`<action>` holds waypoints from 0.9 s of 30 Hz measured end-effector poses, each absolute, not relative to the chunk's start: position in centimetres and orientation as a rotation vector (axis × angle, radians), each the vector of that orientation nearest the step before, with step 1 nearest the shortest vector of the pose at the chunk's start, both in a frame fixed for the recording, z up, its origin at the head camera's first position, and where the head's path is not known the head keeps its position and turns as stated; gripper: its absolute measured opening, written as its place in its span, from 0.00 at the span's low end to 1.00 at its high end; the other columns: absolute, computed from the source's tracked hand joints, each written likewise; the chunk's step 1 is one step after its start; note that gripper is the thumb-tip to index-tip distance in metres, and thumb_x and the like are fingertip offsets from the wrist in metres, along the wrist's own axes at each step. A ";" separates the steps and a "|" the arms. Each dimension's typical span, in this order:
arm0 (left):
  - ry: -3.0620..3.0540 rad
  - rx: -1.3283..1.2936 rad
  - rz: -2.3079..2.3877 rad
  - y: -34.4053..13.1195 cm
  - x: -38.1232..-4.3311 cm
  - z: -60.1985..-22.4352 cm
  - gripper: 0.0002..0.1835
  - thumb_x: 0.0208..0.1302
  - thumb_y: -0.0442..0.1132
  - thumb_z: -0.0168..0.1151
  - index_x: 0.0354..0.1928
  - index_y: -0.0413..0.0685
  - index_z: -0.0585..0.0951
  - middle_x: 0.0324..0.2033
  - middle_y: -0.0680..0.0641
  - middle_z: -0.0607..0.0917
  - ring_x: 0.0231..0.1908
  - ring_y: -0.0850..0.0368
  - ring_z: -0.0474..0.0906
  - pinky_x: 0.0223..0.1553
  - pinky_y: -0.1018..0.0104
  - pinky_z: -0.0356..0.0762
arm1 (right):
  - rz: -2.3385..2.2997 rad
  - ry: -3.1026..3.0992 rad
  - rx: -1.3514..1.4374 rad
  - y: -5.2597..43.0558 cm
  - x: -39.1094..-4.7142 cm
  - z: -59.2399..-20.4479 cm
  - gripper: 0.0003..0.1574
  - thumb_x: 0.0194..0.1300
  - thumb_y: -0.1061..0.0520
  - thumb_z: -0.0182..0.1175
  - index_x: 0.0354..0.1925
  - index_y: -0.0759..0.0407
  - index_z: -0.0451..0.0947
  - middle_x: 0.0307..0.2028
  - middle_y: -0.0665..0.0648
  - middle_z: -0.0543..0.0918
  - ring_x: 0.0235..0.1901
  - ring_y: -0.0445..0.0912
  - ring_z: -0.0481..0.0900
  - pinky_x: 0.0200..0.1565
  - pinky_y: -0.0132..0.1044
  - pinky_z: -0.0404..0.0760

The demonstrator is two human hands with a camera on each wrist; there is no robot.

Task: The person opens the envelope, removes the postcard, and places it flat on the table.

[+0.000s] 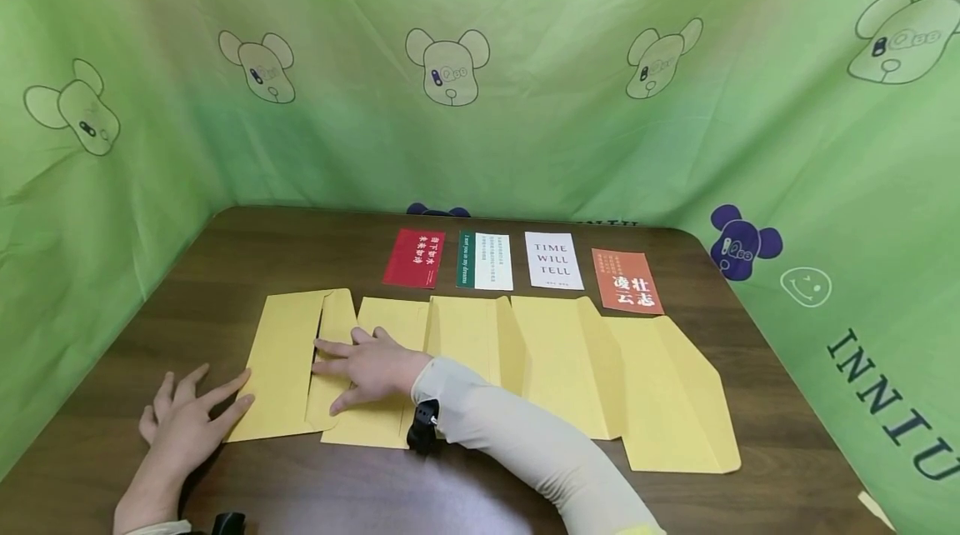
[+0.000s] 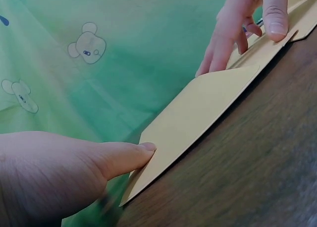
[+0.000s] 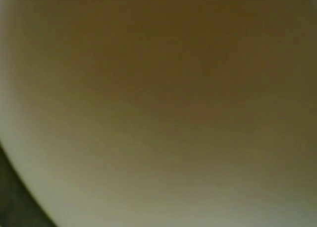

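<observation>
The leftmost yellow envelope lies on the table with its flap folded out to the right and a dark slit at its mouth. My left hand touches its left edge with outstretched thumb and forefinger. In the left wrist view, the thumb rests on the envelope. Spread fingers of my right hand lie over the flap, their tips at the mouth. Beneath that hand is a second envelope, partly hidden. A blurred yellow-brown surface fills most of the right wrist view.
More yellow envelopes overlap in a row toward the right, flaps out. Behind them lie a red card, a green-and-white card, a white card and an orange card. A green printed curtain surrounds the wooden table.
</observation>
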State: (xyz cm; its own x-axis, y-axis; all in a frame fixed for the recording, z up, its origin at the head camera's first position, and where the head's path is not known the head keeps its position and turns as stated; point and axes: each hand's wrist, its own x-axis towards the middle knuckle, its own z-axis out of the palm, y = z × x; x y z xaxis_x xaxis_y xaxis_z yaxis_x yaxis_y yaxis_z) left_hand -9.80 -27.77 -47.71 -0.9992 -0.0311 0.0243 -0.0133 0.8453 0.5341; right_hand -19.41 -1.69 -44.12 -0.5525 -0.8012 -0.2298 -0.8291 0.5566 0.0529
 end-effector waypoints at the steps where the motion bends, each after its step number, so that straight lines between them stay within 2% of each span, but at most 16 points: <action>1: -2.986 0.035 -0.864 -27.8 -9.8 -47.7 0.33 0.73 0.59 0.52 0.67 0.41 0.73 0.68 0.22 0.50 0.68 0.18 0.24 0.53 0.17 0.31 | 0.243 2.602 -1.379 -1.7 -19.4 -44.0 0.45 0.66 0.23 0.49 0.76 0.28 0.53 0.78 0.38 0.43 0.59 0.44 0.62 0.66 0.52 0.61; 8: -2.983 0.043 -0.872 -27.9 -9.8 -47.8 0.33 0.73 0.59 0.53 0.67 0.41 0.73 0.68 0.22 0.50 0.68 0.18 0.24 0.53 0.18 0.30 | 0.319 2.576 -1.369 -1.9 -19.1 -43.8 0.40 0.67 0.23 0.45 0.75 0.23 0.53 0.78 0.40 0.43 0.61 0.45 0.60 0.66 0.52 0.59; 16: -2.975 0.056 -0.881 -27.9 -9.6 -47.9 0.35 0.72 0.62 0.51 0.67 0.42 0.72 0.69 0.23 0.50 0.68 0.18 0.23 0.52 0.17 0.28 | 0.305 2.600 -1.398 -2.1 -19.0 -43.6 0.40 0.66 0.24 0.48 0.74 0.25 0.59 0.77 0.42 0.51 0.59 0.43 0.61 0.63 0.52 0.64; 27: -2.984 0.063 -0.891 -27.9 -9.6 -47.8 0.35 0.72 0.62 0.51 0.67 0.42 0.72 0.69 0.24 0.50 0.68 0.18 0.22 0.52 0.17 0.28 | 0.142 2.625 -1.431 -1.5 -19.0 -43.9 0.37 0.67 0.26 0.52 0.71 0.31 0.67 0.75 0.42 0.59 0.57 0.43 0.63 0.62 0.54 0.66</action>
State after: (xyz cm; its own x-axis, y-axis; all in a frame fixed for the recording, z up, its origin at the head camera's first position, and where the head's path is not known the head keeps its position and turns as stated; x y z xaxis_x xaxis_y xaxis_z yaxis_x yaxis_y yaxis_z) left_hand -9.58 -27.90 -47.80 -0.9988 -0.0468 0.0143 -0.0313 0.8355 0.5486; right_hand -18.98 -1.53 -43.91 -0.5347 -0.8268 -0.1748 -0.8408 0.5412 0.0122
